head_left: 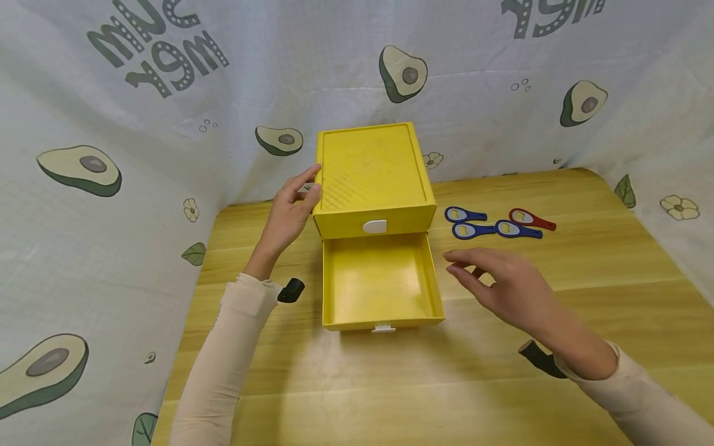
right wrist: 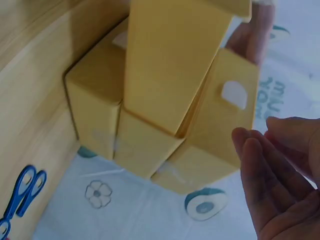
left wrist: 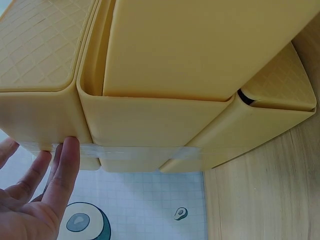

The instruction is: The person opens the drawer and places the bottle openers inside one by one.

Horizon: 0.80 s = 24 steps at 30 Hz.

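A yellow drawer unit (head_left: 368,167) of stacked tiers stands near the back of the wooden table, with white pulls on its drawers. Its middle drawer (head_left: 382,279) is pulled out towards me, and its bare floor shows. My left hand (head_left: 290,210) rests against the left side of the top tier; in the left wrist view its fingers (left wrist: 67,175) lie nearly straight along the yellow wall. To the right of the drawer my right hand (head_left: 502,282) hovers over the table, fingers loosely bent, thumb near the fingertips, holding nothing.
Several small blue paddle-shaped pieces (head_left: 473,230) with oval pictures lie right of the unit, beside a red one (head_left: 532,218). A white cloth (head_left: 334,62) printed with avocados hangs behind the wooden table (head_left: 390,396) and along its sides.
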Tool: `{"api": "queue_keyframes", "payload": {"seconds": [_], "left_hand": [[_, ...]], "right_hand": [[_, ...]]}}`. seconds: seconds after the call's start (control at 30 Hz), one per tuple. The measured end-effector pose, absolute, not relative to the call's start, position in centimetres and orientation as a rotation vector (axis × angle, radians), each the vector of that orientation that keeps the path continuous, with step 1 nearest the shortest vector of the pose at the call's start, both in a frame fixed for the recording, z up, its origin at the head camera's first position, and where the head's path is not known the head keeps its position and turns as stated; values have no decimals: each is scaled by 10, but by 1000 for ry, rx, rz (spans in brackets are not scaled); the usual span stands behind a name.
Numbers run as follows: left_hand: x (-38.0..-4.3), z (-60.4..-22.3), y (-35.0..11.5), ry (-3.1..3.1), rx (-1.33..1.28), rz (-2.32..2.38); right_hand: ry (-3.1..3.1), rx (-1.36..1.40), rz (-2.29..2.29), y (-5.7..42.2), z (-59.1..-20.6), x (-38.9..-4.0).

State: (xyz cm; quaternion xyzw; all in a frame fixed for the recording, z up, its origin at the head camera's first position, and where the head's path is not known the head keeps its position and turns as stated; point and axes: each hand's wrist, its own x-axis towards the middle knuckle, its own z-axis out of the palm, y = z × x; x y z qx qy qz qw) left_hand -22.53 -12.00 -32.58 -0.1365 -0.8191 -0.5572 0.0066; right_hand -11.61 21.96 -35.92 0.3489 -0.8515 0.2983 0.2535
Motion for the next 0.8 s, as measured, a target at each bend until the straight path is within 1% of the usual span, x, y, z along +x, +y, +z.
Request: {"api": "queue_keyframes", "payload": {"seconds": [0.3,0.63,0.8], "left_hand": [[-225,-326,-119,-2560,-428,-1748],[-224,-328,-121,-2559,-427,-1738],[-224,-329,-120,-2556,-434,-1738]], "right_hand": [[-2457,853,683,254,-366,-145],[-2677,677,527,294,-374,-180],[-2768,660,476,310,-380,-192]]}}
